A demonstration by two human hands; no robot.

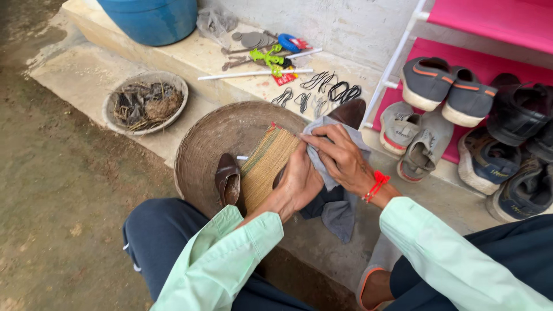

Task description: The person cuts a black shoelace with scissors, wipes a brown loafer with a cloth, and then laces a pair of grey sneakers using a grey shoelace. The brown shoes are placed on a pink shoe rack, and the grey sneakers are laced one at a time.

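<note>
Concrete steps carry a round woven tray [201, 144]; over its right edge my left hand [299, 184] grips a brown shoe [350, 112] from beneath, while my right hand [340, 155] presses a soft, limp grey cloth [334, 207] onto its stiff, likely smooth upper.

You have one package in view: a small flat red packet [284, 79] lying on the concrete ledge [190, 57], beside the green plastic tool [268, 58].

One head-worn camera looks steeply down, close over the person's lap and step.
</note>
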